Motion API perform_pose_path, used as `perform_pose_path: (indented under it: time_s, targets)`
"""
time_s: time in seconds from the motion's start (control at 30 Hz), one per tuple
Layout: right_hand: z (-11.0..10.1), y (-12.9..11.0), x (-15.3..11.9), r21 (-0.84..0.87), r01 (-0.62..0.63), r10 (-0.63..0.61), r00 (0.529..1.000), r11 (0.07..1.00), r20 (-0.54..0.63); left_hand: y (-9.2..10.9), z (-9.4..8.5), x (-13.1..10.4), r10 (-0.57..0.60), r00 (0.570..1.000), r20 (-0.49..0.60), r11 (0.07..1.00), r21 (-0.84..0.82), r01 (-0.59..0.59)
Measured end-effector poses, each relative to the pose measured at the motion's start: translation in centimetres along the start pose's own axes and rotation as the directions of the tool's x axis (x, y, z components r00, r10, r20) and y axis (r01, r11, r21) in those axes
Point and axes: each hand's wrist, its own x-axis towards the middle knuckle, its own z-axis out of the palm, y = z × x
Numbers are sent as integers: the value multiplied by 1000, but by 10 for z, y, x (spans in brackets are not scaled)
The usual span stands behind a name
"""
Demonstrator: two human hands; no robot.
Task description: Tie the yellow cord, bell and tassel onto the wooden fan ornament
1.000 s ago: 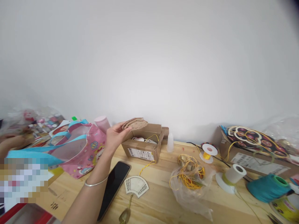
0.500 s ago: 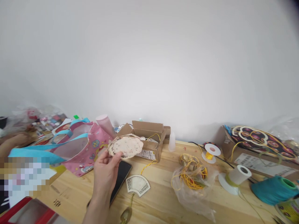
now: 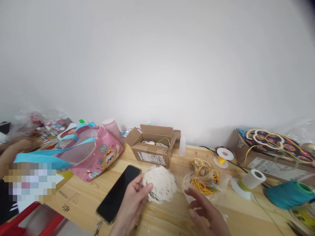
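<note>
A pale round openwork piece (image 3: 161, 183), blurred by motion, is pinched at its left edge between the thumb and fingers of my left hand (image 3: 135, 200). To its right, my right hand (image 3: 204, 211) has its fingers apart and holds nothing, just in front of a tangle of yellow cord (image 3: 204, 180) on clear plastic. A black phone (image 3: 118, 193) lies on the wooden table (image 3: 81, 203) left of my left hand. Behind the round piece stands an open cardboard box (image 3: 152, 152) with white pieces and yellow cord inside.
At the left are a pink bag (image 3: 95, 154) with blue handles and another person's arm (image 3: 14, 152). A white bottle (image 3: 182, 146) stands beside the box. Spools (image 3: 253, 182), teal thread (image 3: 287, 193) and a filled carton (image 3: 278, 167) occupy the right.
My left hand has moved right and down with the round piece. My right hand has come into view. The fan-shaped piece no longer shows, and more of the phone is visible.
</note>
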Motion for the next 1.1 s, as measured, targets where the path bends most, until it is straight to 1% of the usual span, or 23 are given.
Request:
perform_pose_path:
  time_s: [0.03,0.1,0.17,0.23,0.3,0.37,0.4,0.43,0.47,0.5,0.53,0.57,0.6,0.63,0.7,0.73,0.8,0.83,0.87,0.93,1.0,1.1]
  targets:
    - [4,-4,3,53,-23,22,1000,998,19,-5,7,-2,-49,997,52,999,20,48]
    - [10,-9,7,137,-75,62,994,988,94,-15,19,-4,-117,981,152,993,48,111]
    - [14,-11,10,182,-101,76,988,978,138,-22,27,-5,-147,962,228,987,93,129]
    - [16,-12,14,218,-101,73,989,971,132,-25,31,-6,-135,957,258,982,161,96]
    - [17,-13,16,263,-104,68,988,959,141,-23,33,-6,-103,957,270,966,256,32]
    - [15,-16,20,274,-104,57,983,956,173,-12,30,-4,-54,957,284,919,389,-63]
    - [13,-19,22,256,-91,48,984,962,172,-3,27,0,-11,956,295,873,468,-135]
    - [10,-23,24,225,-67,33,987,972,156,8,24,6,55,955,293,803,555,-216]
    - [7,-28,28,181,-34,11,992,983,128,20,19,14,147,944,296,704,639,-310]
    - [5,-36,32,124,9,-21,995,992,93,34,13,25,256,911,325,563,715,-413]
    - [2,-45,37,58,61,-65,996,996,63,47,6,37,348,862,370,385,782,-491]
    - [1,-56,44,-23,123,-123,992,992,32,59,-1,52,407,814,414,225,818,-529]
    - [1,-68,52,-124,192,-192,981,973,17,69,-9,67,436,782,446,98,840,-533]
    - [2,-80,61,-229,264,-265,964,937,25,76,-15,83,440,773,457,-4,862,-507]
    - [8,-101,83,-396,406,-402,910,824,97,84,-26,110,368,790,490,-174,871,-460]
    - [13,-109,95,-478,446,-433,890,757,144,84,-30,121,328,792,514,-246,856,-454]
    - [24,-119,118,-621,454,-390,887,639,247,83,-35,136,285,770,571,-360,808,-466]
    - [30,-120,129,-668,457,-363,887,588,287,82,-37,139,272,764,585,-387,793,-470]
    - [35,-120,139,-705,451,-334,890,548,311,83,-38,140,263,761,593,-396,786,-475]
    - [41,-117,154,-750,432,-290,900,501,325,86,-39,136,261,758,597,-366,788,-495]
    - [44,-113,164,-767,399,-267,915,502,302,91,-40,127,282,734,617,-317,782,-536]
    - [42,-109,169,-725,364,-288,929,585,234,97,-43,111,338,676,655,-286,756,-589]
